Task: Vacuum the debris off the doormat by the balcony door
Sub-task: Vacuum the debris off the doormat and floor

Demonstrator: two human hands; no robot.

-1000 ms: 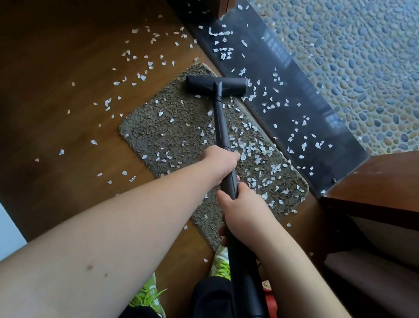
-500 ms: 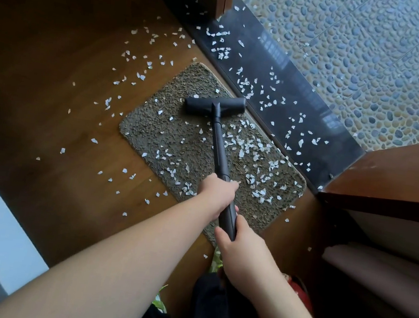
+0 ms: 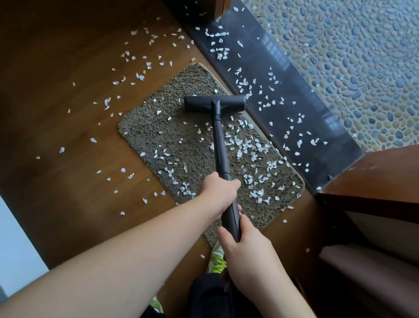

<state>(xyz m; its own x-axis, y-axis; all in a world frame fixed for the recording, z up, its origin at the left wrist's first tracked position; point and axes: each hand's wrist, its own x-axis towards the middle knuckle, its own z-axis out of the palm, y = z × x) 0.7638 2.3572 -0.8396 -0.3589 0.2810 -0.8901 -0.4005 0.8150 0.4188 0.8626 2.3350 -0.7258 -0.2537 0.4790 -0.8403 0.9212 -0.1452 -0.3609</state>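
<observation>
- The left hand (image 3: 218, 193) grasps the black vacuum wand (image 3: 220, 144) from above, fingers wrapped round it, over the near part of the mat.
- The right hand (image 3: 244, 245) grasps the same wand just below the left, thumb lying along its side; the two hands are close together but apart.
- Both forearms reach in from the bottom edge, the left one crossing from the lower left.
- The wand runs up and slightly left from the hands to the T-shaped nozzle (image 3: 214, 103), which rests flat on the far end of the mat.
- The mat (image 3: 150, 135) is a grey-brown, rough-piled rectangle lying at an angle on the wood floor (image 3: 50, 113), its long far edge just beside the dark sill (image 3: 286, 83).
- White debris (image 3: 249, 148) is scattered over the mat, thickest to the right of the wand and near the hands; the strip beside the nozzle at the far left corner has few flakes.
- More flakes lie on the wood floor to the left of the mat and along the sill.
- Beyond the sill is a pebble floor (image 3: 373, 60).
- A green-and-white shoe (image 3: 217, 260) shows under the right hand, with dark trousers (image 3: 210, 312) below it.
- Wooden furniture (image 3: 390, 181) stands at the right edge.
</observation>
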